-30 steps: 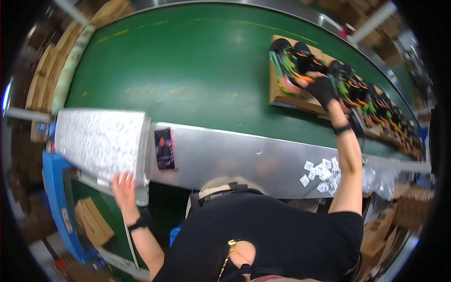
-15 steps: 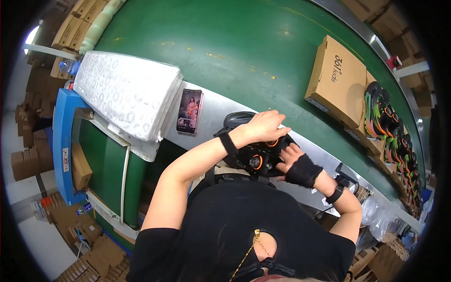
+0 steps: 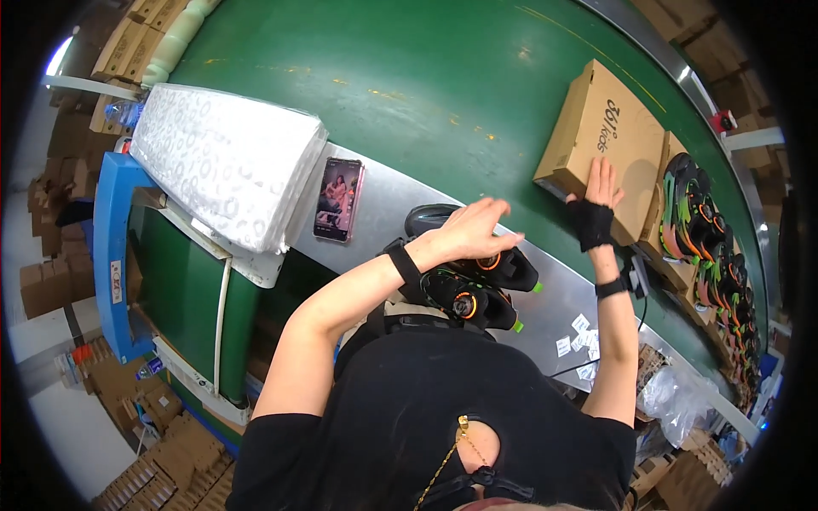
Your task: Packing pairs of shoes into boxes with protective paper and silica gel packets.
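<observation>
Curving down the left edge of the frame, a blue upright panel [image 3: 118, 255] borders a lower green area. Just to its right, at upper left, sits a thick stack of white sheets [image 3: 226, 162] with a grey ring pattern. A phone [image 3: 339, 200] with a lit screen lies beside the stack on the metal surface [image 3: 545, 311].

Near the centre, a pair of black shoes [image 3: 475, 305] with orange dials and bright green tips rests by the near edge of that surface. The left hand [image 3: 464, 234] reaches over the upper shoe and partly covers it, its fingers loosely bent; whether they grasp the shoe, I cannot tell. Small white packets [image 3: 584, 341] lie scattered to the right of the pair.

Right of centre, the right hand [image 3: 601, 200], in a black fingerless glove [image 3: 590, 225], lays its extended fingers on the lid of a brown cardboard box [image 3: 630, 128], which stands on the green belt [image 3: 400, 111], lid down. Farther right, more black, green and orange shoes [image 3: 694, 213] run in a row down the frame's right side, above a crumpled clear plastic bag [image 3: 677, 396].
</observation>
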The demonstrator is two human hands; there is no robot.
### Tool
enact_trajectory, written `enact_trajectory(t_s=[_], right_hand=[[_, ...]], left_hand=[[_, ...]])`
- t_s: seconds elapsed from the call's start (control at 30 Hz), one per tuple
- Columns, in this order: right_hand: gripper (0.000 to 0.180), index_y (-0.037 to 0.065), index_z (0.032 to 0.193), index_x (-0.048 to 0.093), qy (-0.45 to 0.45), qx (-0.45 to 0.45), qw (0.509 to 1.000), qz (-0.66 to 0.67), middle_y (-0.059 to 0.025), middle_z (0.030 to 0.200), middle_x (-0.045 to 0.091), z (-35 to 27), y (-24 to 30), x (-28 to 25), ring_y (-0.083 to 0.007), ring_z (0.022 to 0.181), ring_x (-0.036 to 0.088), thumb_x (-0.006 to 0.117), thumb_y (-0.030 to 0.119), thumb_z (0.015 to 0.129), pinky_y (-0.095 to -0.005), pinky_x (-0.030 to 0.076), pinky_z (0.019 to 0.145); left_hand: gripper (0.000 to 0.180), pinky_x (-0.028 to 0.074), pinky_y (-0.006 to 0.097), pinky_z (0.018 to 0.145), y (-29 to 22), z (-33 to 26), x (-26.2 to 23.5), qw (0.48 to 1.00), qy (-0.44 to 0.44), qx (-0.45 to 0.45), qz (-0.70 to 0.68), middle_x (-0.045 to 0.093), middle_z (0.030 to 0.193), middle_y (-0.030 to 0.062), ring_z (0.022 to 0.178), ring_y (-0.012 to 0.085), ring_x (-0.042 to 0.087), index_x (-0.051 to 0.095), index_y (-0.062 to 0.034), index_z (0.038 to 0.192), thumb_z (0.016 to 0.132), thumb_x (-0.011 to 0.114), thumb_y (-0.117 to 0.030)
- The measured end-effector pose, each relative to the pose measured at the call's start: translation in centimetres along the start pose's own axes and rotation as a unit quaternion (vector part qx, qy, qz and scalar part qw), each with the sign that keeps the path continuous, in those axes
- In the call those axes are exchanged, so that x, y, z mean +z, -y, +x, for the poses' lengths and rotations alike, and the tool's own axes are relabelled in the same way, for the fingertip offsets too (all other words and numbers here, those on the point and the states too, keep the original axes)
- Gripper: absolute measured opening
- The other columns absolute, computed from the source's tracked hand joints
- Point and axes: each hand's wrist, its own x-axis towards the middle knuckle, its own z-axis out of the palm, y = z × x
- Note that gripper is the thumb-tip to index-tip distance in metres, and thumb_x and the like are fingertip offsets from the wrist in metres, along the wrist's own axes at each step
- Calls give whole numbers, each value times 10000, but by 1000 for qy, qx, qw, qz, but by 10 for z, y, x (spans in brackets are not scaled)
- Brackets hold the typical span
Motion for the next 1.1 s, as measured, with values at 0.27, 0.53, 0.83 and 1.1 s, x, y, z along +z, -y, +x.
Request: enact_trajectory(t_s=[0.27, 0.53, 0.83, 1.1], right_hand=[[660, 16, 1252, 359, -169, 168, 879, 413, -139, 1176, 478, -63, 56, -93, -256, 1067, 482, 654, 52, 662, -355, 393, 890], [213, 45, 985, 536, -274, 331, 480, 765, -89, 943, 579, -115, -13, -101, -201, 805, 575, 574, 110, 786, -308, 482, 695], [451, 88, 1153, 506, -21, 492, 870, 12, -177, 1113, 482, -267, 9, -30, -340, 969, 514, 583, 318, 773, -402, 418, 821], [160, 55, 940, 516, -18, 402, 915, -41, -152, 888, 539, -284, 15, -4, -343, 808, 532, 458, 172, 847, -403, 432, 692]], left_hand=[[675, 210, 527, 978, -8, 11, -12, 954, -237, 132, 128, 337, 1290, 211, 1158, 368, 379, 293, -54, 1297, 807, 482, -478], [260, 450, 422, 705, 119, 13, -55, 972, -235, -29, 6, 574, 901, 238, 848, 400, 547, 538, -15, 1022, 819, 466, -160], [390, 464, 322, 704, 147, -10, -60, 954, -284, -55, -81, 611, 903, 144, 806, 238, 599, 478, 10, 1152, 875, 481, -265], [251, 437, 196, 509, 200, -104, -131, 855, -461, -38, -236, 552, 717, 34, 561, 68, 508, 507, 10, 1088, 880, 467, -126]])
